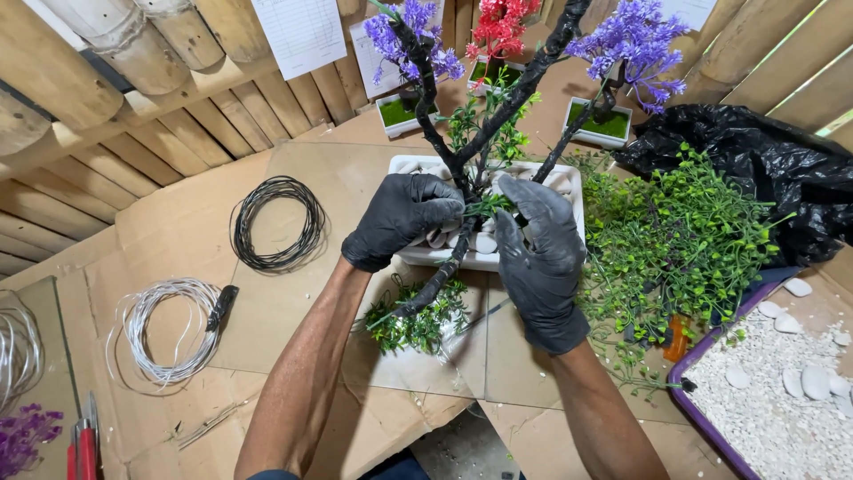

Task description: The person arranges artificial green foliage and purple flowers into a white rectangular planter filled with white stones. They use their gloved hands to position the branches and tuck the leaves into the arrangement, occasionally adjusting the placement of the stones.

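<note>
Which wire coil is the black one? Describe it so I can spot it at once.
Start from the white rectangular planter both gloved hands work in, then look to its left on the cardboard sheet. The black wire coil lies there, nearer the planter than the white wire coil; only it is dark.

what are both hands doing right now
left hand: closed on the black branch.
right hand: fingers pinch a green sprig against it.

Wire coils (277,222) lie left of the planter (569,182) — foliage pile (684,231) right (pebble tray (702,418) beyond).
</note>
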